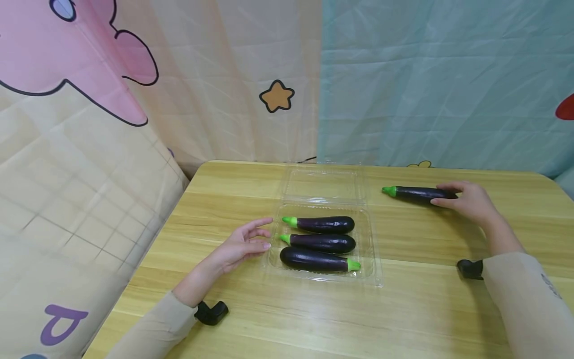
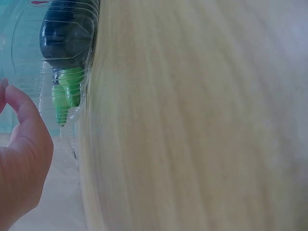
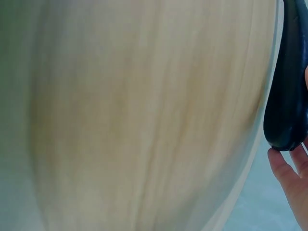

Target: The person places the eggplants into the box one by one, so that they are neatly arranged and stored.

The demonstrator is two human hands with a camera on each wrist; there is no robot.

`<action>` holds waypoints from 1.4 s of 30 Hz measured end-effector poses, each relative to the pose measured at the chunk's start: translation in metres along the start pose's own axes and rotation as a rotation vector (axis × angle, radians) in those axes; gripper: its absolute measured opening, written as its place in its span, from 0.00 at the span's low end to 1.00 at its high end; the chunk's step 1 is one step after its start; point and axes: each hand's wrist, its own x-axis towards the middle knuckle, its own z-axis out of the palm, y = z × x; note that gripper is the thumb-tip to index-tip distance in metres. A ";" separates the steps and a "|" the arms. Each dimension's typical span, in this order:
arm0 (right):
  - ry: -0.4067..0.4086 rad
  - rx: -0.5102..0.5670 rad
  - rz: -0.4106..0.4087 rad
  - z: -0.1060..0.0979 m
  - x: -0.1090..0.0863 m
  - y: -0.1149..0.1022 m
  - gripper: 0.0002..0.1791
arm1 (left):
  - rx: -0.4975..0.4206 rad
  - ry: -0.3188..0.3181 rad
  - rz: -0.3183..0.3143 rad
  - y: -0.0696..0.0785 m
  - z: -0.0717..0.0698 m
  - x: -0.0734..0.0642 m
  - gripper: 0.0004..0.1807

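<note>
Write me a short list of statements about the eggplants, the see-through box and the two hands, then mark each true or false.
1. Three eggplants lie in the clear container. True.
2. The right hand holds a fourth eggplant outside the container. True.
3. The left hand holds an eggplant too. False: it holds none and is beside the container's left edge.
4. The container's lid lies open. True.
5. All three green stems in the container point left in the head view. False: two point left, and the nearest one points right.
</note>
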 end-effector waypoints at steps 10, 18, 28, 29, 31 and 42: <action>0.001 0.026 0.015 0.001 -0.002 -0.006 0.36 | -0.011 0.003 0.001 0.000 0.001 0.000 0.38; 0.009 0.036 0.021 0.001 -0.007 -0.012 0.38 | -0.001 0.000 0.001 -0.001 0.000 0.000 0.38; 0.022 0.037 0.001 -0.001 -0.015 -0.021 0.37 | 0.003 -0.001 0.003 -0.001 0.000 0.000 0.38; 0.025 0.037 -0.001 -0.001 -0.016 -0.022 0.37 | 0.002 0.000 0.003 -0.001 0.000 0.000 0.38; 0.036 0.032 -0.009 -0.001 -0.017 -0.022 0.36 | 0.000 0.002 0.002 -0.001 0.000 0.000 0.38; 0.073 0.036 -0.054 -0.005 -0.026 -0.033 0.33 | -0.012 -0.004 0.004 0.000 0.000 0.000 0.38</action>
